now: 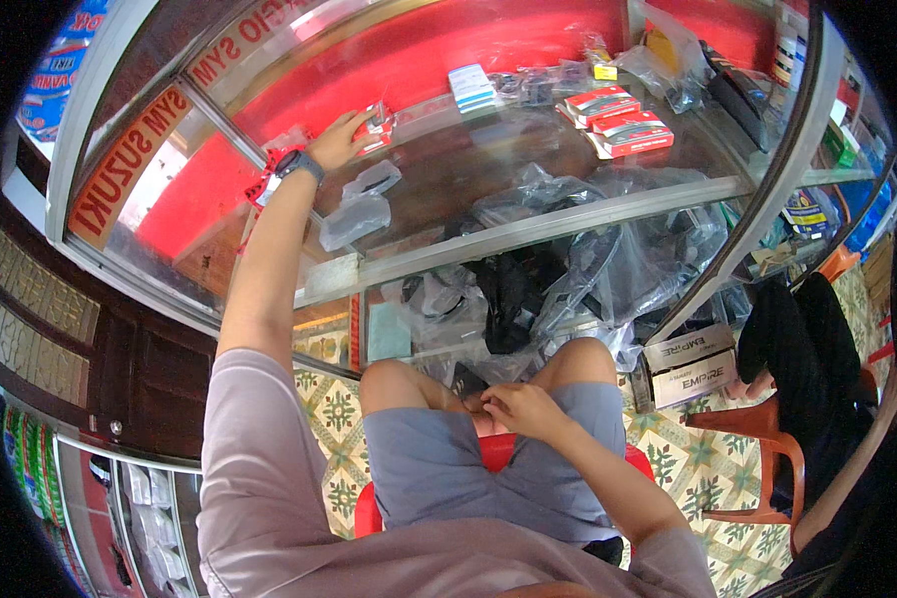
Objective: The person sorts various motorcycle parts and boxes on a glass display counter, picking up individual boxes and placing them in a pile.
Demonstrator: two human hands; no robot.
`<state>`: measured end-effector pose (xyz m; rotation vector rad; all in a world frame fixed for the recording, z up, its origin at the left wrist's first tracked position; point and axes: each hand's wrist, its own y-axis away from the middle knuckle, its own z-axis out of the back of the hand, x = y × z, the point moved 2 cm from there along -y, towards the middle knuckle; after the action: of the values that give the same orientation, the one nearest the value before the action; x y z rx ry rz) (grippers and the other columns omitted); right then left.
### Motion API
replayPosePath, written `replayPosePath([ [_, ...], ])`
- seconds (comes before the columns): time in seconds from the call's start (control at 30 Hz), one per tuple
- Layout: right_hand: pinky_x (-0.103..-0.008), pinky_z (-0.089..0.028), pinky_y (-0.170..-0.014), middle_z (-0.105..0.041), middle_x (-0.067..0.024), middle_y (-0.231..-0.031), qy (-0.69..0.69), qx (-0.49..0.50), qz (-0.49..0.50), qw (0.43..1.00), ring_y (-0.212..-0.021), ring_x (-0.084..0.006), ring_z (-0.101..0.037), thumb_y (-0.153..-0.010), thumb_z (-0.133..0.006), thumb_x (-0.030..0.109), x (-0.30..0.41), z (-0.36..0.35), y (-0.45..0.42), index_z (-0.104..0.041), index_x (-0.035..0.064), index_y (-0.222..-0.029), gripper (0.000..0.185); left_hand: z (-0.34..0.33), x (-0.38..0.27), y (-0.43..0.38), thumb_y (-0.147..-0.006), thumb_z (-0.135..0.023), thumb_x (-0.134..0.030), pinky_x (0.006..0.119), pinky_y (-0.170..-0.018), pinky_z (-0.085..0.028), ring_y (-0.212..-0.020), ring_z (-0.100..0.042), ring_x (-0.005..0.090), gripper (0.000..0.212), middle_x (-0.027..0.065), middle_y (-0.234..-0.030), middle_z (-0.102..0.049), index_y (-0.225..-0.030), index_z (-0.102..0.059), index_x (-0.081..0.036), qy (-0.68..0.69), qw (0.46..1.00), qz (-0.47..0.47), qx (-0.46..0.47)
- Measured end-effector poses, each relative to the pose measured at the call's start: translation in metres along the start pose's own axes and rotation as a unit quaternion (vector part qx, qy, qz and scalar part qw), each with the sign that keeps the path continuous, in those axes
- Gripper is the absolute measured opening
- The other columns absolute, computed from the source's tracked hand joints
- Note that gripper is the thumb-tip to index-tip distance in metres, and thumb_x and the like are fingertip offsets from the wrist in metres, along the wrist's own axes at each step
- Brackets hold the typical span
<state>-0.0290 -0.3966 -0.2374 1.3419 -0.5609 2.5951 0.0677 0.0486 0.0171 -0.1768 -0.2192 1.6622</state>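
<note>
My left hand [341, 139], with a dark watch at the wrist, reaches onto the upper shelf of a glass display case [486, 224]. Its fingers rest on a small red and white box [376, 134] by the red back panel; whether they grip it cannot be told. Clear plastic packets [357, 217] lie just below that wrist. Over my lap, my right hand [527, 410] has its fingers curled, and nothing is plainly seen in it. Further right on the shelf are red and white boxes [632, 134] and a blue and white box [472, 87].
Bagged black parts [508, 299] fill the lower shelf before my knees. The case's metal frame [553, 218] crosses in front. At right, cardboard boxes [691, 370] stand on the patterned tile floor, beside an orange plastic chair [781, 448] and another person in black [815, 359].
</note>
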Motion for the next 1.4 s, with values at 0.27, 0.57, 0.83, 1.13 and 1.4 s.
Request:
replayPosePath([
  [0.27, -0.0425, -0.051, -0.064, -0.064, -0.012, -0.081, 0.027, -0.015, 0.054, 0.998, -0.073, -0.0324, -0.063, -0.082, -0.059, 0.024, -0.011, -0.015, 0.005, -0.06, 0.009, -0.093, 0.018, 0.018, -0.033, -0.014, -0.088, -0.052, -0.042, 0.043, -0.099, -0.039, -0.118, -0.047, 0.0379, 0.061, 0.0229, -0.13, -0.045, -0.135, -0.035, -0.006, -0.13, 0.986, -0.015, 0.1],
  [0.57, -0.0429, -0.052, -0.062, -0.065, -0.0119, -0.084, 0.049, 0.0, 0.059, 0.997, -0.072, -0.0321, -0.064, -0.082, -0.059, 0.024, -0.002, -0.015, 0.004, -0.059, 0.009, -0.094, 0.019, 0.053, -0.243, -0.053, -0.088, -0.053, -0.038, 0.039, -0.084, -0.047, -0.097, -0.06, 0.0311, 0.041, 0.0169, -0.106, -0.062, -0.107, -0.06, -0.002, 0.019, 0.974, -0.193, -0.118],
  [0.83, -0.0432, -0.052, -0.06, -0.065, -0.0124, -0.082, 0.066, -0.003, 0.061, 0.996, -0.071, -0.0327, -0.064, -0.082, -0.059, 0.025, 0.0, -0.007, 0.007, -0.056, 0.0109, -0.1, 0.023, -0.025, -0.353, -0.099, -0.078, -0.059, -0.055, 0.043, -0.086, -0.046, -0.096, -0.059, 0.0381, 0.065, 0.0242, -0.104, -0.06, -0.113, -0.058, -0.001, 0.026, 0.979, -0.189, -0.068],
  [1.13, -0.0415, -0.052, -0.059, -0.064, -0.014, -0.079, 0.091, 0.002, 0.066, 0.994, -0.069, -0.0322, -0.064, -0.081, -0.06, 0.025, 0.01, 0.0, 0.007, -0.056, 0.0114, -0.101, 0.024, -0.007, -0.307, -0.059, -0.07, -0.072, -0.032, 0.033, -0.086, -0.045, -0.099, -0.056, 0.0273, 0.057, 0.0164, -0.107, -0.057, -0.114, -0.052, -0.002, 0.199, 0.964, -0.173, 0.023],
  [1.4, -0.0404, -0.052, -0.064, -0.065, -0.0118, -0.082, 0.068, -0.001, 0.054, 0.996, -0.074, -0.0306, -0.064, -0.083, -0.059, 0.022, 0.013, 0.007, 0.0, -0.057, 0.0112, -0.104, 0.023, 0.028, -0.272, 0.14, -0.075, -0.067, 0.0, 0.037, -0.098, -0.038, -0.12, -0.042, 0.0152, 0.071, 0.0075, -0.133, -0.042, -0.137, -0.033, -0.006, 0.581, 0.807, -0.108, 0.011],
])
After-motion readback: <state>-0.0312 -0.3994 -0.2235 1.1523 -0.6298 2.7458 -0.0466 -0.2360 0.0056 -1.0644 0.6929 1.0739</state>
